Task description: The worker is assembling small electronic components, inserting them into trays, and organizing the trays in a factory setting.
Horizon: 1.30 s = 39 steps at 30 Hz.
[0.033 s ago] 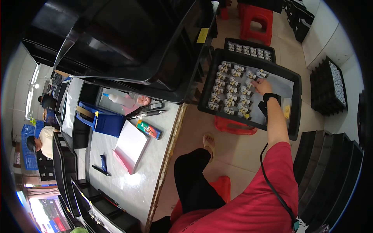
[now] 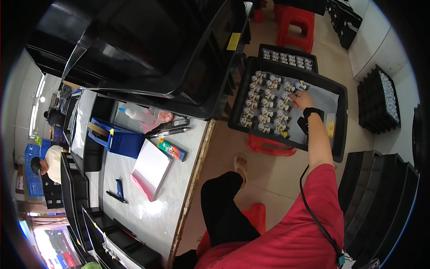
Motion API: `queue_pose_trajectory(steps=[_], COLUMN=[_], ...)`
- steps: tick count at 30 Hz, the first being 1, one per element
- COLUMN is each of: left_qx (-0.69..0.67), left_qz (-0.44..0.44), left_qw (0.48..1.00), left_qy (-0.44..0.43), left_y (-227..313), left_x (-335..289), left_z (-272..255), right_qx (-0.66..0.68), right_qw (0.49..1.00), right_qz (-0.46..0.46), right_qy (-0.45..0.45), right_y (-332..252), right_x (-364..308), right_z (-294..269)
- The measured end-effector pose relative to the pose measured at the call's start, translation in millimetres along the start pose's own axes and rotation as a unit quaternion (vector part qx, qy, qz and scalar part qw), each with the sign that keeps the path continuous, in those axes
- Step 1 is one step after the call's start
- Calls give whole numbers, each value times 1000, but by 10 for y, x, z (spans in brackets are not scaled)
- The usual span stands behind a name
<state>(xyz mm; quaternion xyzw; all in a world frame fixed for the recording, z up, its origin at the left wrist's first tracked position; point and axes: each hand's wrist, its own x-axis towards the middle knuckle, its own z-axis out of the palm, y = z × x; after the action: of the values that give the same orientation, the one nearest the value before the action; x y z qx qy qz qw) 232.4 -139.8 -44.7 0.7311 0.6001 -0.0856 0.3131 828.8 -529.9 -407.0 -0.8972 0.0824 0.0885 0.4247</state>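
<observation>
My right hand [image 2: 303, 100] reaches over a black tray [image 2: 343, 130], its fingers pinched on a small white-and-grey figurine [image 2: 286, 95] in the column nearest it. Several like figurines [image 2: 267, 104] stand in uneven columns on a white sheet [image 2: 320, 93] that lines the tray. A clear packet with yellow bits [image 2: 330, 124] lies by the tray's right wall, beside my forearm. A black band circles my right wrist. My left hand is out of view.
A second tray of figurines [image 2: 289, 60] sits behind the first. Red stools [image 2: 295, 29] stand nearby. Left is a workbench [image 2: 165, 213] with a paper pad [image 2: 151, 167], blue bin [image 2: 123, 142], and squeeze bottle [image 2: 139, 115]. Black crates [image 2: 380, 101] line the right; a person [image 2: 53, 163] is far left.
</observation>
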Motion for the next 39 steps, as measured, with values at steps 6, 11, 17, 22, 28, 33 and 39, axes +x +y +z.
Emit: queue_pose_trajectory(steps=[6, 11, 17, 22, 28, 33, 39], left_qx=[-1, 12, 28, -10, 51, 6, 53], left_qz=[2, 8, 7, -4, 58, 12, 60], left_qw=[1000, 1000, 1000, 1000, 997, 1000, 997], left_qy=[-1, 2, -4, -15, 2, 6, 3], left_y=[90, 52, 24, -1, -62, 157, 24], left_x=[33, 5, 57, 50, 79, 19, 64], left_z=[27, 22, 14, 8, -7, 51, 1], right_qx=[-232, -197, -236, -224, -147, -121, -113], right_qw=[964, 968, 966, 967, 945, 960, 973], right_qz=[-42, -70, -82, -119, 63, 19, -18], right_qy=[123, 139, 70, -3, 286, 252, 200], right_y=[-183, -371, -334, -265, -71, 177, 12], right_x=[32, 69, 131, 199, 93, 154, 250], right_z=[-51, 11, -33, -21, -121, -59, 16])
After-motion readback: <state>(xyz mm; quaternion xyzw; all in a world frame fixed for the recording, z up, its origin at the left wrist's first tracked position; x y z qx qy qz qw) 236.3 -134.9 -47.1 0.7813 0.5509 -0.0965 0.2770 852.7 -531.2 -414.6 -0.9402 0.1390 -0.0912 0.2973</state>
